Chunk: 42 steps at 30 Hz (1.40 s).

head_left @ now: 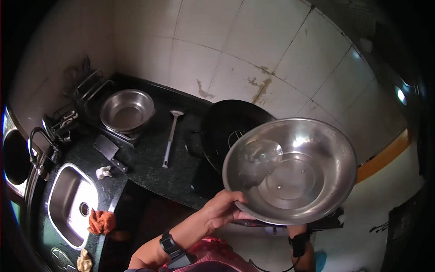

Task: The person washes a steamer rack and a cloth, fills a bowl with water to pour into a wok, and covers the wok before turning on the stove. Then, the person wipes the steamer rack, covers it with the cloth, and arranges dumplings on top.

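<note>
A wide stainless steel basin (335, 181) is held up in front of me, its inside facing the camera. My left hand (223, 207) grips its near left rim, thumb over the edge and fingers underneath. Behind the basin's lower right side goes my right hand, and only the wrist with a black band shows; its fingers are hidden. A clear, shiny rounded patch (260, 156) shows on the basin's left inner wall, perhaps water. Partly covered by the basin, a black wok (217, 122) sits beyond it.
Left of the wok lie a metal spatula (170, 138) and a cleaver (108, 152). A steel pan (127, 111) stands farther back. At left are the sink (56, 204), a faucet (38, 136), an orange cloth (100, 222) and a dish rack (93, 86).
</note>
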Tool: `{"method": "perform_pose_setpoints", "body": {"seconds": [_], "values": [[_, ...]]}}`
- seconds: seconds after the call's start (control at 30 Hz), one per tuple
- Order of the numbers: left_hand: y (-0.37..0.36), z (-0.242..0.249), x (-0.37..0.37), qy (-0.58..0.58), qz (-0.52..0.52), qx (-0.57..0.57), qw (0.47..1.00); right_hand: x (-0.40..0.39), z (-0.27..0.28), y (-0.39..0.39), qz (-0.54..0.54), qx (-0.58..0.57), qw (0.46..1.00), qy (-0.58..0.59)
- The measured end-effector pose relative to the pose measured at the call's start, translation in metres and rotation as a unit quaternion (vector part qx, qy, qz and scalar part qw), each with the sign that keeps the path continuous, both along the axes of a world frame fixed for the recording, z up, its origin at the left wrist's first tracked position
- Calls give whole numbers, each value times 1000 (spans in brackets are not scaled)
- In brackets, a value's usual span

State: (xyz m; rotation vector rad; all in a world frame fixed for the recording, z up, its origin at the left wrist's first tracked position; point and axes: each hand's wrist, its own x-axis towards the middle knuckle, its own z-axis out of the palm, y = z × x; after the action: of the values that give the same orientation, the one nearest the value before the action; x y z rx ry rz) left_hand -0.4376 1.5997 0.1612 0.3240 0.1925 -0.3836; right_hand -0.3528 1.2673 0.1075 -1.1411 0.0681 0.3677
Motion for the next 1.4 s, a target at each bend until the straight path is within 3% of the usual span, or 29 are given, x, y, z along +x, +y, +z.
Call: {"method": "perform_pose_setpoints", "body": {"seconds": [0.4, 0.57, 0.77, 0.83, 0.87, 0.9, 0.93, 1.07, 1.13, 1.17, 1.33, 1.4], "values": [[-82, -38, 92, -5, -67, -267, 961, 117, 46, -44, -44, -48, 994, -88], [-89, -35, 102, -3, -43, -247, 968, 173, 74, -34, -31, -88, 983, -161], [-87, -43, 103, -14, -168, -263, 950, 191, 148, 49, -68, -221, 957, -173], [-67, -40, 89, -35, -174, -206, 962, 204, 160, 56, 9, -420, 850, -317], [-54, -41, 80, -53, -181, -144, 971, 208, 167, 65, 12, -422, 849, -317], [-39, -51, 71, -109, -172, -147, 968, 212, 177, 74, 39, -488, 789, -371], [-20, -58, 60, -106, -150, -133, 974, 215, 184, 84, 66, -548, 720, -420], [63, -81, -5, -74, 30, -85, 993, 225, 183, 129, 84, -525, 703, -472], [93, -93, -46, -12, 154, -71, 985, 253, 163, 133, 103, -482, 735, -466], [104, -101, -65, 3, 208, -67, 976, 255, 160, 139, 84, -567, 703, -421], [128, -134, -145, 117, 369, 7, 922, 239, 136, 192, 71, -622, 643, -441], [128, -144, -166, 139, 390, 5, 910, 235, 128, 208, 47, -655, 524, -542]]}}
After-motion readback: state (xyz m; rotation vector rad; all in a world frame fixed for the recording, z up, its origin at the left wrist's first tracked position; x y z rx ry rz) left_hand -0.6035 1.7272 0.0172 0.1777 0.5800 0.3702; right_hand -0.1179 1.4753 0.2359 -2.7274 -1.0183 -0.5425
